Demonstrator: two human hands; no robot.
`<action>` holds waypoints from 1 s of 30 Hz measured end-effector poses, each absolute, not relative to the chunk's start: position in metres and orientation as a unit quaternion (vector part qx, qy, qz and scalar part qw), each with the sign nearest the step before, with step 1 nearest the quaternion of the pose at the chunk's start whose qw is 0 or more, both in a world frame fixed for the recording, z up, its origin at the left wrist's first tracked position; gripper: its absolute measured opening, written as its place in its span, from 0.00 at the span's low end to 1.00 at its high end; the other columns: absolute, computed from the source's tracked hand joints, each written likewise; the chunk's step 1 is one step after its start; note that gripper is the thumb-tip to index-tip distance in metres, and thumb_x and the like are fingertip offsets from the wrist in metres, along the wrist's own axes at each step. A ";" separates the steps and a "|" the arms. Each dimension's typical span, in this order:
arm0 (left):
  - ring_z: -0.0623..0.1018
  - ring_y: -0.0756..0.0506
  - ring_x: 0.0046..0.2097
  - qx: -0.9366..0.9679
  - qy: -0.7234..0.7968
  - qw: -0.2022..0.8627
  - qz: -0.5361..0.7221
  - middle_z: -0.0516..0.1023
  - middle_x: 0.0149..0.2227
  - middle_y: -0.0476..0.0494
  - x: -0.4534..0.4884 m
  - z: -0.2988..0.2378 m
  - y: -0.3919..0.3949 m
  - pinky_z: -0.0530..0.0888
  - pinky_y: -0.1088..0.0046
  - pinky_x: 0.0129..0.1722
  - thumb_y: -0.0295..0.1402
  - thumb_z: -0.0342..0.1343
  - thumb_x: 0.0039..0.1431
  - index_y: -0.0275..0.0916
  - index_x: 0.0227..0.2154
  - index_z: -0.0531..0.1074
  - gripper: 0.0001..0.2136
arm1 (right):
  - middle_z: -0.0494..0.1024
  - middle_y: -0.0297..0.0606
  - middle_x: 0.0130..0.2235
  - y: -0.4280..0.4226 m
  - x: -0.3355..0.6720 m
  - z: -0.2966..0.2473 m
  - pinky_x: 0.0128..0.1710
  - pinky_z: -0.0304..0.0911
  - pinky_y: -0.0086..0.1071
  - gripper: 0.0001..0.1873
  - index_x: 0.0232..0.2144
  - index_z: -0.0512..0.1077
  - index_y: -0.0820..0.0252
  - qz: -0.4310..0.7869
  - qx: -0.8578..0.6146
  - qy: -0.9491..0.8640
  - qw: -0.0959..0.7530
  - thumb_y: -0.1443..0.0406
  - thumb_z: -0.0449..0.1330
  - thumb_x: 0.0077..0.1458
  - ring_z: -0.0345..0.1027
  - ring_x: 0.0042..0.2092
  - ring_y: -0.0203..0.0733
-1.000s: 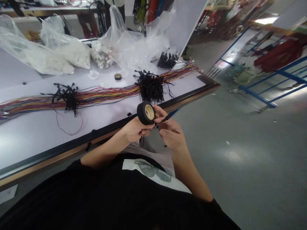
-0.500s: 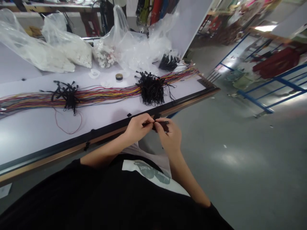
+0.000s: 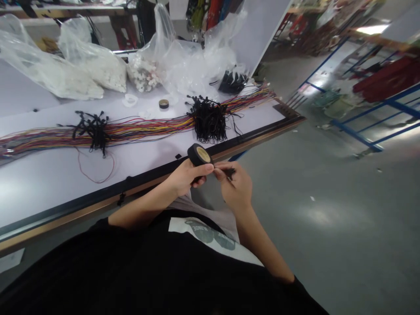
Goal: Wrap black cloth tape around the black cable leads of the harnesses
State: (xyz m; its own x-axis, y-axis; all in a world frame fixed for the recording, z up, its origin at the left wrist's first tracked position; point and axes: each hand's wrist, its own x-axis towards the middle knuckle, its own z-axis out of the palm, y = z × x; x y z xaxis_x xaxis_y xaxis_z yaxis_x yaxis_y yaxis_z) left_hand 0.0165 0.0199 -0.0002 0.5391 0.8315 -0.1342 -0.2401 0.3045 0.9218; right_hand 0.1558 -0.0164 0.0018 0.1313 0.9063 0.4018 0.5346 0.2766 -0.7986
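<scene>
My left hand (image 3: 187, 177) is closed round a roll of black tape (image 3: 199, 155) with a pale core, held just off the table's front edge. My right hand (image 3: 236, 186) pinches a thin black piece (image 3: 229, 172) right beside the roll; I cannot tell whether it is a wire end or the tape's loose end. Both hands hover over my lap, in front of the white table (image 3: 49, 183).
A long bundle of coloured wires (image 3: 138, 129) lies across the table with two black clumps (image 3: 208, 119) on it. Clear plastic bags of white parts (image 3: 95, 70) and a small tape roll (image 3: 163, 103) sit behind. Grey floor and blue racks (image 3: 357, 135) are to the right.
The tape roll was up in view a second ago, dropped behind my hands half a second ago, and now is raised again above my left fingers.
</scene>
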 end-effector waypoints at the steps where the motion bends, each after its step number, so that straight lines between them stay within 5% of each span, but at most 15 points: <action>1: 0.58 0.57 0.18 0.476 0.315 0.735 0.367 0.58 0.17 0.56 0.014 -0.001 0.018 0.52 0.79 0.17 0.48 0.60 0.42 0.37 0.22 0.61 0.19 | 0.78 0.34 0.30 -0.016 0.157 0.000 0.36 0.66 0.37 0.07 0.26 0.69 0.55 0.224 -0.580 -0.596 0.509 0.60 0.58 0.51 0.72 0.33 0.41; 7: 0.70 0.46 0.38 0.730 0.223 0.559 0.323 0.69 0.38 0.46 -0.012 0.004 0.019 0.68 0.70 0.38 0.38 0.71 0.21 0.40 0.37 0.68 0.32 | 0.75 0.31 0.25 -0.014 0.168 0.004 0.33 0.64 0.35 0.07 0.23 0.69 0.57 0.303 -0.595 -0.555 0.495 0.61 0.60 0.48 0.69 0.28 0.37; 12: 0.70 0.50 0.34 0.738 0.351 0.468 0.337 0.71 0.32 0.50 -0.004 -0.001 0.025 0.67 0.76 0.34 0.35 0.58 0.46 0.40 0.32 0.68 0.10 | 0.75 0.32 0.31 -0.015 0.172 0.013 0.38 0.64 0.36 0.05 0.22 0.71 0.55 0.223 -0.545 -0.638 0.496 0.63 0.62 0.46 0.69 0.35 0.39; 16: 0.69 0.52 0.28 0.727 0.397 0.389 0.404 0.71 0.25 0.52 0.012 -0.007 0.024 0.66 0.78 0.30 0.28 0.54 0.48 0.38 0.25 0.68 0.00 | 0.74 0.31 0.27 -0.014 0.168 0.002 0.31 0.64 0.33 0.05 0.26 0.72 0.55 0.265 -0.561 -0.594 0.512 0.60 0.60 0.48 0.68 0.29 0.36; 19: 0.72 0.51 0.30 0.727 0.375 0.373 0.438 0.73 0.26 0.50 0.017 -0.008 0.021 0.67 0.76 0.33 0.26 0.52 0.48 0.38 0.22 0.68 0.03 | 0.72 0.30 0.24 -0.014 0.163 -0.006 0.27 0.64 0.32 0.07 0.30 0.71 0.56 0.309 -0.581 -0.572 0.490 0.59 0.59 0.49 0.67 0.25 0.36; 23: 0.72 0.51 0.32 0.670 0.384 0.425 0.472 0.73 0.29 0.49 0.019 -0.010 0.011 0.68 0.75 0.36 0.25 0.53 0.48 0.39 0.28 0.67 0.03 | 0.75 0.34 0.31 -0.015 0.157 -0.007 0.34 0.66 0.36 0.06 0.29 0.69 0.56 0.225 -0.601 -0.578 0.504 0.60 0.59 0.49 0.71 0.33 0.40; 25: 0.71 0.52 0.32 0.585 0.401 0.495 0.502 0.72 0.32 0.50 0.020 -0.011 0.007 0.68 0.76 0.34 0.27 0.58 0.45 0.39 0.34 0.64 0.12 | 0.76 0.35 0.34 -0.015 0.156 -0.007 0.35 0.67 0.37 0.05 0.29 0.69 0.55 0.199 -0.584 -0.590 0.520 0.60 0.58 0.50 0.72 0.35 0.41; 30: 0.66 0.55 0.22 0.394 0.338 0.741 0.427 0.68 0.26 0.52 0.014 -0.009 0.017 0.60 0.80 0.19 0.47 0.63 0.39 0.38 0.35 0.63 0.24 | 0.77 0.36 0.35 -0.018 0.155 -0.008 0.35 0.67 0.38 0.06 0.27 0.67 0.55 0.218 -0.560 -0.600 0.528 0.60 0.57 0.51 0.72 0.35 0.41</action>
State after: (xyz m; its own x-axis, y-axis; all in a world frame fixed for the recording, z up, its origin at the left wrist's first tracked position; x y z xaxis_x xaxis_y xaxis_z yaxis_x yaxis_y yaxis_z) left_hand 0.0136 0.0168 -0.0087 0.4074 0.8983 -0.1646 -0.3664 0.3259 0.8715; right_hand 0.1554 -0.0177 -0.0079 0.1859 0.9022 0.3893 0.4414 0.2773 -0.8534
